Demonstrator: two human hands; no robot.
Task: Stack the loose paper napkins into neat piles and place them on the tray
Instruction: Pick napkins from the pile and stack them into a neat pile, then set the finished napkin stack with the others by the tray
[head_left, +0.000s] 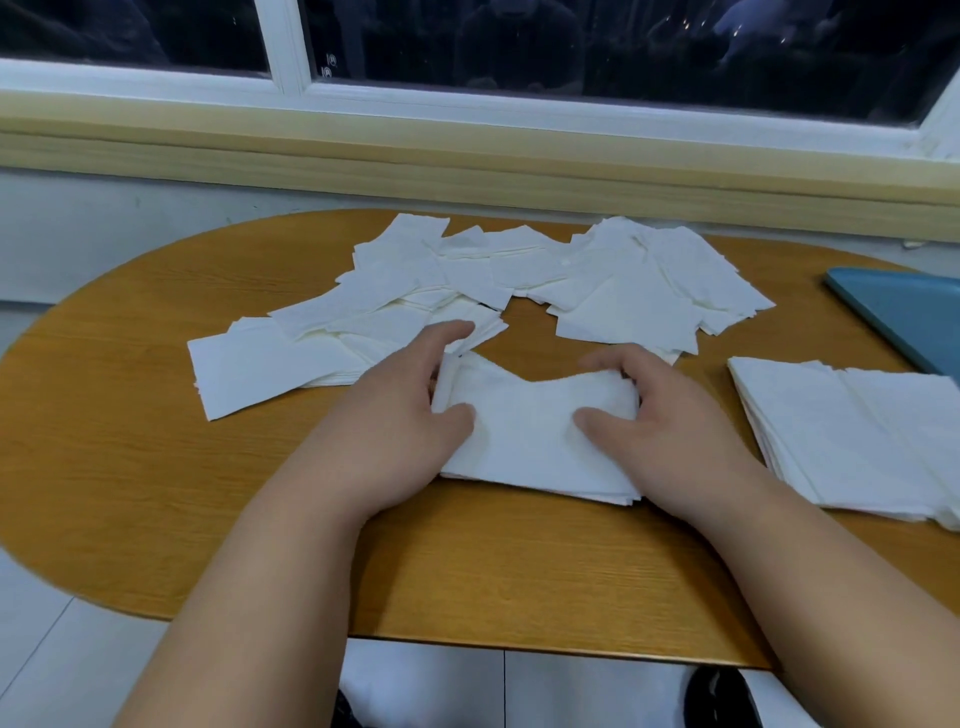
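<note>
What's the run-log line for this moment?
left hand, right hand: grip napkin stack | second pile: on table near tray | loose napkins: scattered behind

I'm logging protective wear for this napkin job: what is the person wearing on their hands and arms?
Nothing that shows. The left hand and right hand are ungloved, with no ring visible, and both forearms are bare to the frame's lower edge: no sleeves, watch or bracelet.

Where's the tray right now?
In the head view the blue tray sits at the far right edge of the table, cut off by the frame, just behind the neat napkin pile right of the right hand.
</note>
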